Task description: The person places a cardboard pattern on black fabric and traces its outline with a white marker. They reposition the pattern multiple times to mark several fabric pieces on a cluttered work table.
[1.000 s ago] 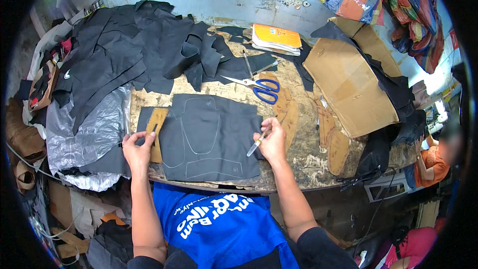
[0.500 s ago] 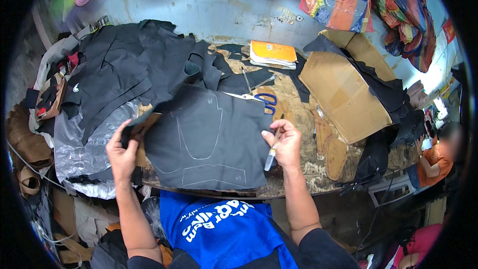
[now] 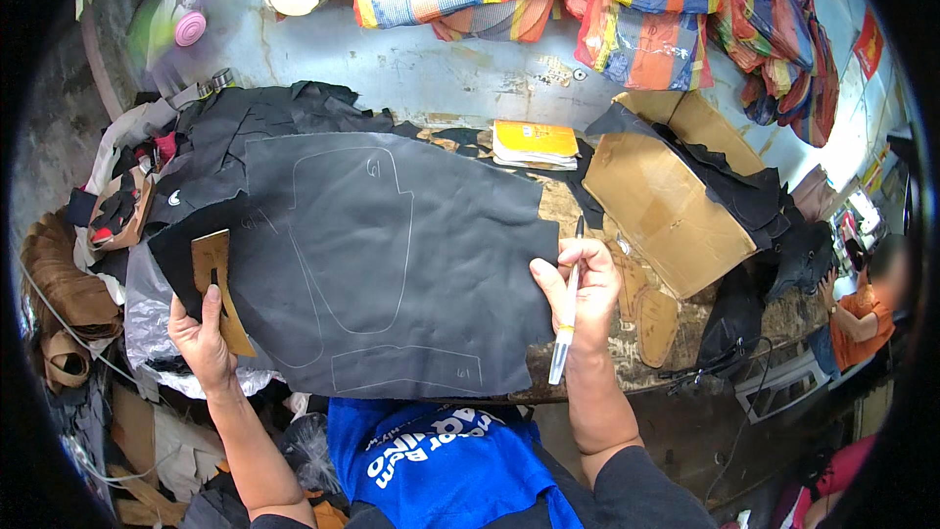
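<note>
A large black leather sheet (image 3: 460, 255), marked with pale pattern outlines, is spread between my hands, its near edge overhanging the table front. My left hand (image 3: 208, 338) is closed at its left end, thumb pressing a narrow tan template (image 3: 221, 294) with a dark slot against the leather. My right hand (image 3: 589, 296) is closed around a clear-barrelled pen (image 3: 566, 333), which points down toward me; its fingers are at the sheet's right edge, and whether they pinch it I cannot tell. The sheet covers the middle of the table.
Black leather pieces (image 3: 284, 108) heap at the back left, above a clear plastic bag (image 3: 147, 318). An orange-covered pad (image 3: 536, 142) lies at the back. An open cardboard box (image 3: 661, 216) stands right, near tan templates (image 3: 651, 318). A person in orange (image 3: 862, 323) sits far right.
The leather sheet has been raised and spread out to the left, now covering the scissors. My left hand has moved left and down with the tan template; my right hand has shifted slightly right.
</note>
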`<state>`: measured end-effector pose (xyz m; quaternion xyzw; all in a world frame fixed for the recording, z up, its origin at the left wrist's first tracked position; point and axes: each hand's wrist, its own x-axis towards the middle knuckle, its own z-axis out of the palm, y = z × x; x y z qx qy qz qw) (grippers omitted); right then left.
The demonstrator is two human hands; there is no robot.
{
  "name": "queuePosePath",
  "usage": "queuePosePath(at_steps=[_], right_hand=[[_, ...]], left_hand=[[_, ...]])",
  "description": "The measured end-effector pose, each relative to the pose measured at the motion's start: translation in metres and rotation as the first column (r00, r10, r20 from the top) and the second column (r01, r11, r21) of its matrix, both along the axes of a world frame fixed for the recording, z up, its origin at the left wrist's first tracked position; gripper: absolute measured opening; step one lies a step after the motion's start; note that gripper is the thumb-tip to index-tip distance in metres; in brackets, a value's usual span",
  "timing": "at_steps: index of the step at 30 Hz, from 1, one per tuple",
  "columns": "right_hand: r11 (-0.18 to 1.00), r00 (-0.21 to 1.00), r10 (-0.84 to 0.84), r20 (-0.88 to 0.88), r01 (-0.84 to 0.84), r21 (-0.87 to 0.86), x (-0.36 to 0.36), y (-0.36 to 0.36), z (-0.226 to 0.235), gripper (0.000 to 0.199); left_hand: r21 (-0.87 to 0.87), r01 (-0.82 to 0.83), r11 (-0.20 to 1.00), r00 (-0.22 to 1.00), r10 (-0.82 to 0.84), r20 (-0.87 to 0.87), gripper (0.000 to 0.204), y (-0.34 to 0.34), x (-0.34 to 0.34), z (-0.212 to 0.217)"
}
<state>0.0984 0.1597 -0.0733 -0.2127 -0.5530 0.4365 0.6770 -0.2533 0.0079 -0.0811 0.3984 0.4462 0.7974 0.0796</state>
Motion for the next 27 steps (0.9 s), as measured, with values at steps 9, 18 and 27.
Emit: queuePosePath(at_steps=[9, 18, 27], right_hand=[[0.999, 0.999, -0.037, 0.039, 0.038, -0.027, 0.002, -0.006, -0.001, 0.026], [0.998, 1.000, 0.012, 0.025, -0.010, -0.065, 0.005, 0.016, 0.008, 0.024], [0.993, 0.998, 0.023, 0.059, -0.016, -0.120, 0.005, 0.022, 0.008, 0.025]], left_hand=[[-0.110, 0.026, 0.994, 1.000, -0.028, -0.011, 0.023, 0.008, -0.011, 0.006], [-0.209, 0.095, 0.973, 0.995, -0.092, 0.024, 0.023, 0.022, -0.015, 0.031], [-0.303, 0.150, 0.941, 0.988, -0.131, 0.082, 0.020, 0.020, -0.013, 0.044]])
